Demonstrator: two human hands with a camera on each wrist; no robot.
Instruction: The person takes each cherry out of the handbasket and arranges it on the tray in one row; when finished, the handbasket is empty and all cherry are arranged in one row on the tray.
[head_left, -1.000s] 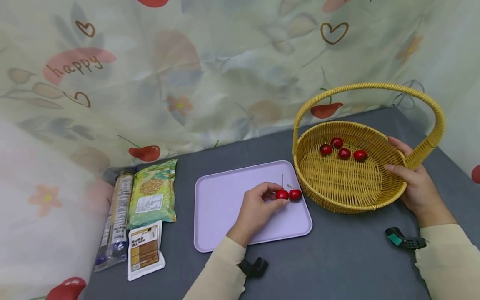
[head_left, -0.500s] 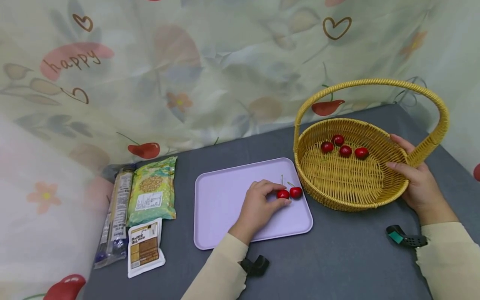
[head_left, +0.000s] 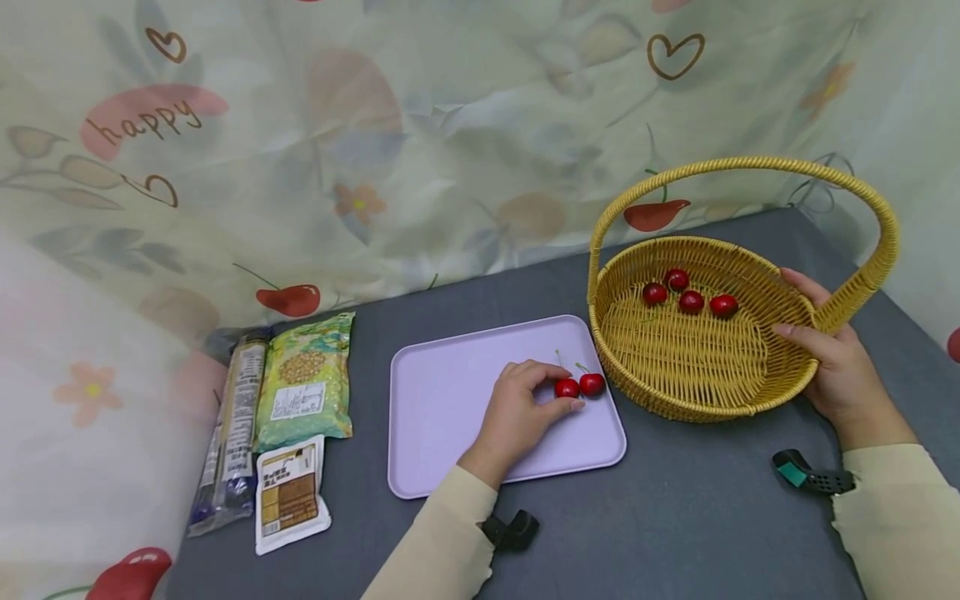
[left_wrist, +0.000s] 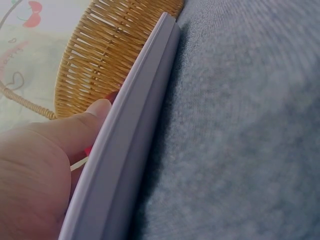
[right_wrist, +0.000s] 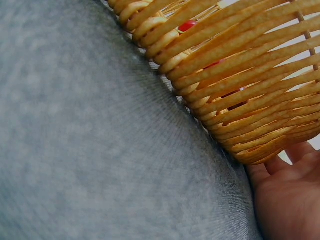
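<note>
Packets (head_left: 302, 383) beside tray (head_left: 442, 400), second cherry (head_left: 592, 384) between basket (head_left: 682, 354) and cherry (head_left: 567, 388) in left hand (head_left: 519, 411)

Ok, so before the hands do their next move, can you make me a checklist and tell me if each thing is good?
1. Left hand has a cherry between finger and thumb: ok.
2. That cherry is lifted off the tray: cannot tell, no clear gap shows.
3. It has space from the other cherry: not ok, they are right next to each other.
4. Right hand grips the basket by its side: ok.
5. The basket has room: ok, bare floor shows in front of the four cherries inside.
</note>
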